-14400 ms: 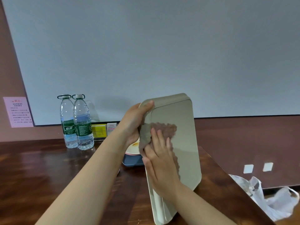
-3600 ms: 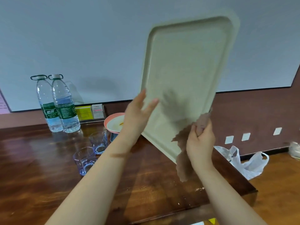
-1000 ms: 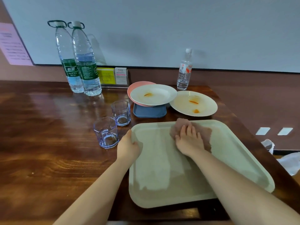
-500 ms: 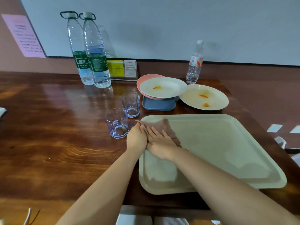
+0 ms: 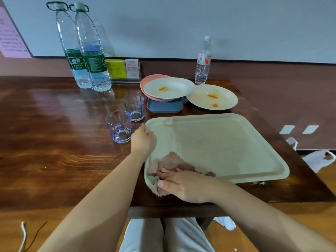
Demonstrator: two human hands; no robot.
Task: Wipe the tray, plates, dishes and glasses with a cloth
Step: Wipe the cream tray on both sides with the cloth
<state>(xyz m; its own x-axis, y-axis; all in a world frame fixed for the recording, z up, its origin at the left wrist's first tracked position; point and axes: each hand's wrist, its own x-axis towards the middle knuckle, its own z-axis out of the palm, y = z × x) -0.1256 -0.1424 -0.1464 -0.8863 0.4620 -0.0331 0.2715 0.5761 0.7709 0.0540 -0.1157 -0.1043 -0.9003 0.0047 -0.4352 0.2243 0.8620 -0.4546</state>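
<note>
**Tray flat on table, cloth at its near-left corner**

Your tray (image 5: 218, 142) is a pale green rectangle w/ rounded corners and a raised rim, lying flat on the dark wood table (image 5: 54, 142) at approx 1 o'clock from you, turned a bit askew. Its surface looks matte, w/ no marks you can make out. The cloth (image 5: 169, 162) is brownish-pink and bunched at the tray's 7 o'clock corner, part of it draped over the rim.

Your right hand (image 5: 183, 184) lies on the cloth, fingers curled over it and thumb under the draped part, pinching it against the rim. Your left hand (image 5: 142, 138) grips the tray's rim at 9 o'clock, fingers hooked over the edge.

Writing: two big water bottles (image 5: 87, 51) at 11 o'clock carry green labels w/ Chinese characters, too small to read. A small bottle (image 5: 202, 60) at 1 o'clock has a white-and-orange label, illegible. Yellow and white cards (image 5: 123, 69) stand beside the big bottles, and a pink notice (image 5: 11, 33) w/ fine print hangs at far left; text unreadable.

Containers: two clear glasses (image 5: 125, 119) just left of the tray look empty. At 12 o'clock a white plate (image 5: 169, 88) w/ an orange smear sits on a pink plate (image 5: 149, 80), both on a blue dish (image 5: 164, 107). A cream plate (image 5: 211, 97) beside them has orange stains. Big bottles are partly filled w/ water.
</note>
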